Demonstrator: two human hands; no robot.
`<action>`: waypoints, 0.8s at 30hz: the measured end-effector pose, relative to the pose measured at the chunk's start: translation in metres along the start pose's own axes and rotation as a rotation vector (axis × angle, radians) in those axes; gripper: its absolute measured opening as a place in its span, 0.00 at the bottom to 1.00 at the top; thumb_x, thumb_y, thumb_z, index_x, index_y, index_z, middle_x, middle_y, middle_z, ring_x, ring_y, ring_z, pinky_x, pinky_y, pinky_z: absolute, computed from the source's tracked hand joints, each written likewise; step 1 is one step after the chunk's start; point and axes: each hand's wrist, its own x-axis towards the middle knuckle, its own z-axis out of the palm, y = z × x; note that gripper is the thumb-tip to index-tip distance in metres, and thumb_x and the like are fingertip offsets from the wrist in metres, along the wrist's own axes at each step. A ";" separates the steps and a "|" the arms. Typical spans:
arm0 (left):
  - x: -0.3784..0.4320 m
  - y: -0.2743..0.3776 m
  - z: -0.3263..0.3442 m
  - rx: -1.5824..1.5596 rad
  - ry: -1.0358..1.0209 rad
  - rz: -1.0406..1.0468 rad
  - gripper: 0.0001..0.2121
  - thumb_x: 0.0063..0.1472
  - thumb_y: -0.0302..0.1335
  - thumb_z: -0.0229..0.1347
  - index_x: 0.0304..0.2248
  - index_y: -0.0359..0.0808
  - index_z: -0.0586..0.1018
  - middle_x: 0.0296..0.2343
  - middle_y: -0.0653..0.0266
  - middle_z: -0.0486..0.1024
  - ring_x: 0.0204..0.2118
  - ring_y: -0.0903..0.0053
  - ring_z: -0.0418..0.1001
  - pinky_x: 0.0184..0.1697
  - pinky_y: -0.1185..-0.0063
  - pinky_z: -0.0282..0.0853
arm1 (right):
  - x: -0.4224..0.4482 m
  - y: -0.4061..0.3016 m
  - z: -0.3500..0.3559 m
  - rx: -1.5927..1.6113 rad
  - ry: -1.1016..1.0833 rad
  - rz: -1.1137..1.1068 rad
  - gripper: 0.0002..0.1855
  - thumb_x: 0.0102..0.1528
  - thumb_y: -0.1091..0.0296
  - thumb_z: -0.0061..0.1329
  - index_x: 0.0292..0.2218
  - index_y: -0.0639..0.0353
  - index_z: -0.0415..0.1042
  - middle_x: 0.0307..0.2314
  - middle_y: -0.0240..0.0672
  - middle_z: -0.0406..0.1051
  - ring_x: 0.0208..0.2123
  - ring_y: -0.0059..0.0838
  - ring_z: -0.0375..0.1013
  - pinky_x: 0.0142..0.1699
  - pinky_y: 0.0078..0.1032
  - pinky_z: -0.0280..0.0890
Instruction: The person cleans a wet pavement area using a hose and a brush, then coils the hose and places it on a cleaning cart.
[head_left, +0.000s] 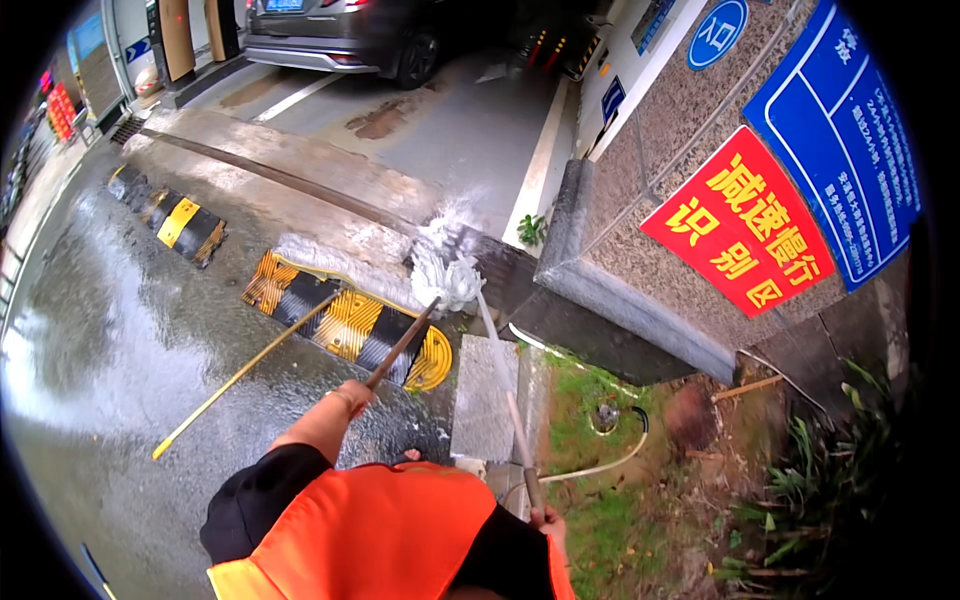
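Observation:
My left hand (355, 397) grips a brown mop handle (401, 346) that slants forward to a wet white mop head (442, 281) on the pavement. Low on the right, my right hand (551, 520) holds the end of a hose (533, 487). A water jet (501, 360) shoots from it onto the mop head, and spray bursts up around the strands. Left of the handle, a yellow pole (247, 375) rests across a black-and-yellow speed bump (349, 322). A long, grey-white dust mop head (349, 262) lies along the bump's far side.
Beyond a narrow drain channel (277, 178), a dark grey car (330, 37) stands in the driveway. Another speed bump piece (176, 217) lies left. A stone-clad wall (637, 180) bears a red sign (739, 225) and blue sign (840, 142). Grass (592, 517) and plants (810, 487) border the right.

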 end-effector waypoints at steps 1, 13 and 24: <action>0.010 -0.008 -0.011 -0.203 -0.049 -0.028 0.08 0.47 0.29 0.48 0.17 0.34 0.68 0.11 0.62 0.64 0.10 0.76 0.62 0.12 0.77 0.60 | 0.003 0.001 0.003 0.009 -0.009 -0.015 0.10 0.48 0.71 0.43 0.35 0.59 0.66 0.10 0.20 0.56 0.11 0.11 0.51 0.15 0.13 0.46; -0.076 -0.098 0.002 -1.269 -0.904 -0.312 0.21 0.44 0.51 0.50 0.19 0.40 0.62 0.09 0.77 0.54 0.11 0.88 0.56 0.12 0.89 0.56 | 0.008 0.022 -0.003 -0.062 -0.126 -0.168 0.10 0.48 0.69 0.43 0.34 0.59 0.66 0.11 0.22 0.58 0.12 0.12 0.53 0.16 0.13 0.48; -0.168 -0.250 0.071 -0.082 -0.007 0.119 0.16 0.42 0.39 0.56 0.22 0.33 0.72 0.17 0.64 0.69 0.16 0.76 0.66 0.19 0.78 0.61 | -0.008 0.080 -0.021 -0.609 0.000 -0.237 0.17 0.46 0.58 0.42 0.36 0.58 0.66 0.24 0.47 0.67 0.27 0.43 0.66 0.34 0.29 0.60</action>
